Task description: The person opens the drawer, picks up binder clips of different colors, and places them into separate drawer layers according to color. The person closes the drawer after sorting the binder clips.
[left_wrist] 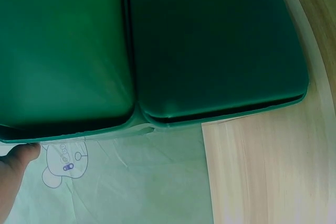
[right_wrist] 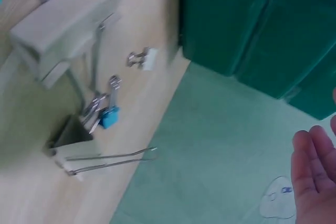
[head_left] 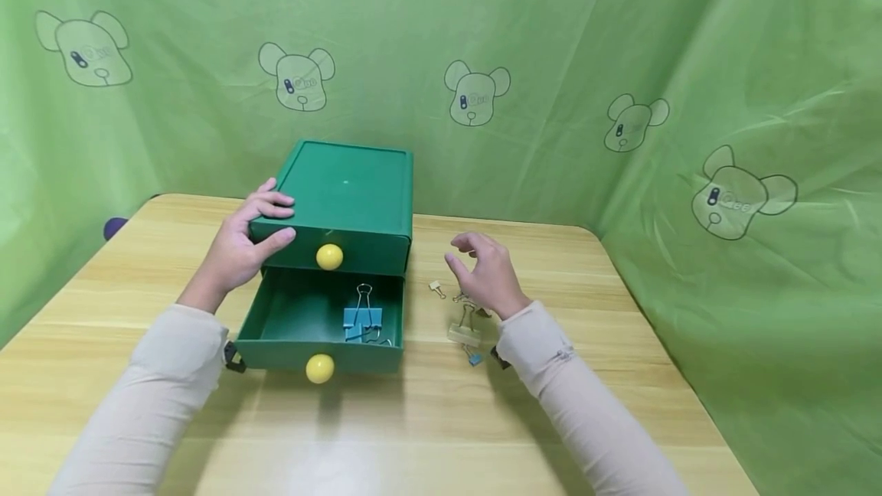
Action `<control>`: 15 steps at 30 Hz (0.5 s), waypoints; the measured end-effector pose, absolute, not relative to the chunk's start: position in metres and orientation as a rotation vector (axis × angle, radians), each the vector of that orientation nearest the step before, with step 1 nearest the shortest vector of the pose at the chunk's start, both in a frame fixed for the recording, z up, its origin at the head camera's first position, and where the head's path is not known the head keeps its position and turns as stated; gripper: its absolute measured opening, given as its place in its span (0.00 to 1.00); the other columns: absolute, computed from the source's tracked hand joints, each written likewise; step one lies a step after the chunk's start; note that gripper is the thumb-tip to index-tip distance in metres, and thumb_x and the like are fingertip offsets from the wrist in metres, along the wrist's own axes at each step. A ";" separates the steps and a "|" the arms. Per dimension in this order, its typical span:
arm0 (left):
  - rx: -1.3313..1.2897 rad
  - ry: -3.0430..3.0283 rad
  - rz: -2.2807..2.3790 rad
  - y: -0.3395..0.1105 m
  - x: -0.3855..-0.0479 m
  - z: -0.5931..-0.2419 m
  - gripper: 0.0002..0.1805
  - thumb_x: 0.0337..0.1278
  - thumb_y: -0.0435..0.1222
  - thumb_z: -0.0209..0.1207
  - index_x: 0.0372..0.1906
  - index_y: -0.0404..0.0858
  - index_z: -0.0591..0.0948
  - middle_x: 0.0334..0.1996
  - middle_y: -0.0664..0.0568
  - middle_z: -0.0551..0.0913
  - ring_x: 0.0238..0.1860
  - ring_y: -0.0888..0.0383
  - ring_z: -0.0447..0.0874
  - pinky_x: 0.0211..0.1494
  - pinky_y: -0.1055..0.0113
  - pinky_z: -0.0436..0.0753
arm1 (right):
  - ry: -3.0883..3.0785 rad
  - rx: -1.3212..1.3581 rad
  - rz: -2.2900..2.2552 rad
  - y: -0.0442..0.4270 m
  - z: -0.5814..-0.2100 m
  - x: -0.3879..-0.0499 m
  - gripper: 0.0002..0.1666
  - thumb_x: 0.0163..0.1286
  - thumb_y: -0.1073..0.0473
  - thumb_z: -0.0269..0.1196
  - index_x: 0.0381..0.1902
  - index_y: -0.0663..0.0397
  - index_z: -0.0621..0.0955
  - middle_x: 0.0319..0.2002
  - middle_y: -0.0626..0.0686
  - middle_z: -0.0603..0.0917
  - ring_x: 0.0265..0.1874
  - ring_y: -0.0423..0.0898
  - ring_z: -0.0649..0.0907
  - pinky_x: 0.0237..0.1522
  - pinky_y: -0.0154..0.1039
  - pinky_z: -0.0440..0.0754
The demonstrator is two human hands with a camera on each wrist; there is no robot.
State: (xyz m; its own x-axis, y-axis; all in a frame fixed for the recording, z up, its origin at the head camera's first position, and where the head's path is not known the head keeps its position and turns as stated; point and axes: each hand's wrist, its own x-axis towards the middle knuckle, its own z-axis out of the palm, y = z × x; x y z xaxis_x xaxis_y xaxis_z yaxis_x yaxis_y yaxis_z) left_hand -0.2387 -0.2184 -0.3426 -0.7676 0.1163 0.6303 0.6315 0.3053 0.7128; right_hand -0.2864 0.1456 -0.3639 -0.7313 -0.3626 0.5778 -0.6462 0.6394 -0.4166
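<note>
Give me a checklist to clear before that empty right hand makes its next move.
1. Lower drawer pulled out: ok, open in front of the cabinet.
2. Upper drawer closed: ok, its front looks flush.
3. Left hand on the cabinet: ok, resting at its front left corner.
4. Right hand free: ok, beside the cabinet with nothing visible in it.
5. Loose clips spread apart: not ok, several lie crowded around the big pale clip.
6. Clips in the lower drawer counted: cannot tell; a blue clip shows, but the front wall hides part.
</note>
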 end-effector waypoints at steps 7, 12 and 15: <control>-0.669 -2.108 -1.474 -0.218 -0.239 -0.342 0.12 0.55 0.23 0.61 0.44 0.27 0.77 0.54 0.66 0.74 0.74 0.47 0.49 0.73 0.44 0.44 | -2.667 0.680 0.838 0.152 -0.375 -0.297 0.12 0.66 0.64 0.64 0.45 0.66 0.81 0.41 0.62 0.84 0.41 0.54 0.84 0.46 0.46 0.81; -0.664 -2.115 -1.472 -0.218 -0.238 -0.342 0.12 0.55 0.23 0.61 0.45 0.28 0.77 0.54 0.65 0.74 0.75 0.48 0.49 0.72 0.43 0.44 | -2.818 0.686 0.778 0.157 -0.389 -0.302 0.13 0.67 0.66 0.63 0.47 0.66 0.81 0.42 0.60 0.84 0.40 0.52 0.84 0.46 0.45 0.81; -0.660 -2.119 -1.474 -0.219 -0.238 -0.341 0.12 0.56 0.23 0.61 0.46 0.28 0.77 0.55 0.60 0.74 0.75 0.48 0.49 0.72 0.43 0.44 | -2.888 0.714 0.728 0.159 -0.396 -0.305 0.13 0.67 0.66 0.62 0.48 0.66 0.80 0.43 0.60 0.84 0.42 0.52 0.83 0.47 0.44 0.81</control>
State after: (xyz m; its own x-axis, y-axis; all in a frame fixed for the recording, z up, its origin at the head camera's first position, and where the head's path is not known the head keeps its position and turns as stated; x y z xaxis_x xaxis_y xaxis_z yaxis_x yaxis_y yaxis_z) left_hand -0.2379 -0.2185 -0.3412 -0.7724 0.1177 0.6241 0.6261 0.3059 0.7172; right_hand -0.3052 0.1589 -0.3962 -0.8883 -0.4205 0.1845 -0.4577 0.7785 -0.4294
